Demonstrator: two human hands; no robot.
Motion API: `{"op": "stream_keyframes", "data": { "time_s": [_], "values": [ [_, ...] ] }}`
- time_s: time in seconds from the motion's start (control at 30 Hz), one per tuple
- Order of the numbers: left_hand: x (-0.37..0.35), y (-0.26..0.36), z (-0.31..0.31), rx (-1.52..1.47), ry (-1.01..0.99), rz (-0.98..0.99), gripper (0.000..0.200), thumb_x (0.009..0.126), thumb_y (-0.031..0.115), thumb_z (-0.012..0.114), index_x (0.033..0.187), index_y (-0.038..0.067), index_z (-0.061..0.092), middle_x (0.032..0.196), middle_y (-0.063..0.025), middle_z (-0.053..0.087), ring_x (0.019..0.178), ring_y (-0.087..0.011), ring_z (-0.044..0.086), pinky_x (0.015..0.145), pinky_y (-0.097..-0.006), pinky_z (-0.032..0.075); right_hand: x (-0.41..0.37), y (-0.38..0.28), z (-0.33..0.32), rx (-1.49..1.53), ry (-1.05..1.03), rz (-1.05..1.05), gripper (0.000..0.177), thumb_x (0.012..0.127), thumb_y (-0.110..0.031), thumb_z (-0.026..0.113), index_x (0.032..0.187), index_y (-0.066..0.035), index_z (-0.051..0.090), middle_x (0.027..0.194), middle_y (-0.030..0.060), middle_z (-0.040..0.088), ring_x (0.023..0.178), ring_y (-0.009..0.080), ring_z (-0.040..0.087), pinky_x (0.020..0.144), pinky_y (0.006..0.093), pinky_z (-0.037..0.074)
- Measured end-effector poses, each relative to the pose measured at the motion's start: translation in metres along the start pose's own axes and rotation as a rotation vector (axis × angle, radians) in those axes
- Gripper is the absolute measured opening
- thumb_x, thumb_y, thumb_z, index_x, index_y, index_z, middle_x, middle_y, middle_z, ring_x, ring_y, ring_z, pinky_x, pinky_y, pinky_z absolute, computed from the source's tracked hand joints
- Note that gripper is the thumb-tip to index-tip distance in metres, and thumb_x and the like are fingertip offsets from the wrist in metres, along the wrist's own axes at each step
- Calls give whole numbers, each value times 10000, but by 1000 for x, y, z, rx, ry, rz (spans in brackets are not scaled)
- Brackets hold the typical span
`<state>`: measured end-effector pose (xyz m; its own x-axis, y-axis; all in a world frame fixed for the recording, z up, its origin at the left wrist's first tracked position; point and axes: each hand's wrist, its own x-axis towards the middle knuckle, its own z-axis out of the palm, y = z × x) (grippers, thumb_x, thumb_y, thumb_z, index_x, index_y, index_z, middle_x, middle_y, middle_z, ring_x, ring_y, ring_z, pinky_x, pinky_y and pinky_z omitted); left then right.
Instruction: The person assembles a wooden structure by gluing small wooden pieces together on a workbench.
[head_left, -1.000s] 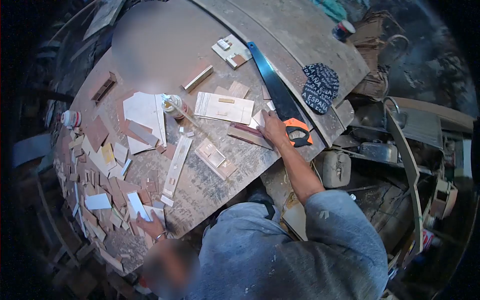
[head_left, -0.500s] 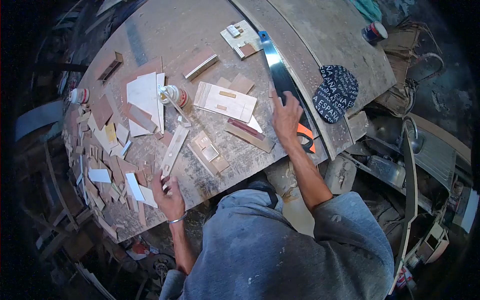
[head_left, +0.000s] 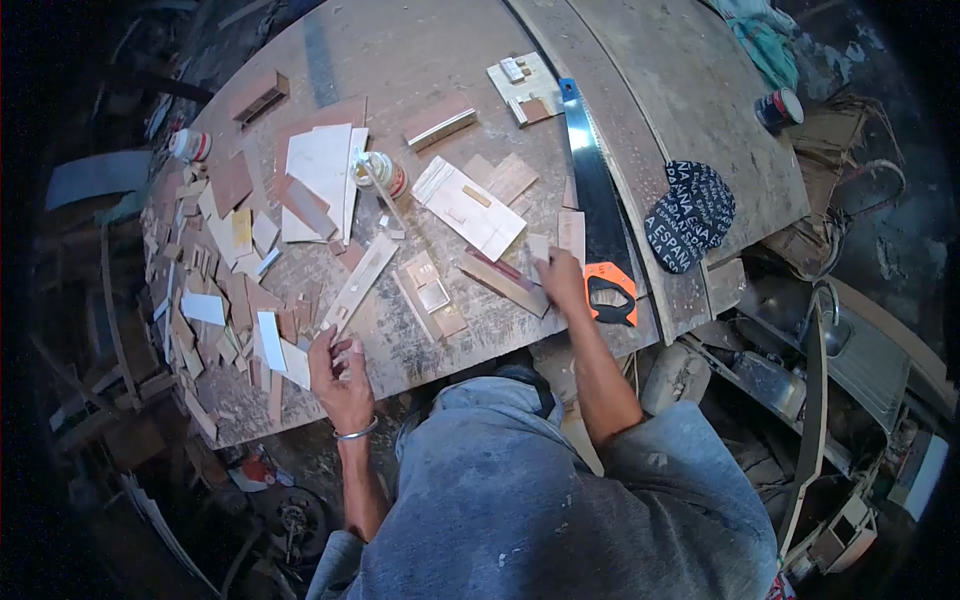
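My right hand (head_left: 562, 280) is closed, its thumb and fingertips pinching a small pale wood piece (head_left: 540, 247). Just left of it lies a wooden block with a dark red strip (head_left: 500, 278). A handsaw (head_left: 610, 285) with an orange and black handle rests to the right of this hand, its blade pointing away from me. My left hand (head_left: 340, 380) hovers by the table's near edge, fingers loosely curled and apart. Its fingertips are close to the near end of a long wood strip (head_left: 360, 283). Between the hands sit a small stacked wood assembly (head_left: 425, 290) and a pale plywood board (head_left: 470, 215).
Many wood offcuts (head_left: 235, 290) are heaped at the left of the table. An open glue tub (head_left: 380, 175) with a stick in it stands mid-table. A patterned cap (head_left: 690, 215) and a paint can (head_left: 778, 110) are on the right; a metal sink (head_left: 865, 320) lies beyond.
My right hand has moved from over the saw blade toward me and left, closing on the small pale piece. My left hand stays by the strip. The view has shifted slightly.
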<state>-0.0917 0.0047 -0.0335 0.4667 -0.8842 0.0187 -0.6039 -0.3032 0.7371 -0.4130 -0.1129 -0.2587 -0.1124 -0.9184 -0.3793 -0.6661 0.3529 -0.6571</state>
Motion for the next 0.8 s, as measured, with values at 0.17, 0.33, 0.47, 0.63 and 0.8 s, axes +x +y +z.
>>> {"op": "stream_keyframes", "data": {
  "time_s": [0.17,0.33,0.47,0.63,0.8],
  "values": [
    [1,-35,8,-237,-188,-147,294,985,110,658,1256,-2,654,1028,-74,700,854,-129,671,725,-265,554,-47,-15,-50,948,-205,94,371,969,-88,665,1315,12,572,1016,106,744,881,147,704,730,311,568],
    [-14,9,65,-449,-732,-165,263,969,69,627,1219,6,681,900,-39,675,781,-114,661,699,-276,572,-129,-63,-72,1089,-96,145,390,979,-79,650,1335,-3,512,1064,98,714,924,163,702,795,314,579],
    [-50,6,115,-652,-1009,-64,279,942,103,694,1210,27,680,900,-14,656,818,-98,634,699,-249,539,-213,-88,-29,1358,-63,226,249,1011,-157,628,1215,-22,579,1082,72,683,910,150,683,756,321,595],
    [-50,-52,75,-399,-1090,301,185,962,154,648,995,-21,698,760,-120,668,711,-219,658,671,-347,517,-291,-101,43,1111,58,328,206,1000,-117,637,1174,-16,592,978,48,679,794,116,660,637,269,569],
    [-30,-108,20,-238,-1052,653,326,991,241,590,846,-39,671,752,-210,658,690,-355,653,666,-425,501,-331,-143,113,1006,97,164,143,996,-91,640,1094,-11,574,848,68,671,608,102,617,491,243,482]
  ]
}}
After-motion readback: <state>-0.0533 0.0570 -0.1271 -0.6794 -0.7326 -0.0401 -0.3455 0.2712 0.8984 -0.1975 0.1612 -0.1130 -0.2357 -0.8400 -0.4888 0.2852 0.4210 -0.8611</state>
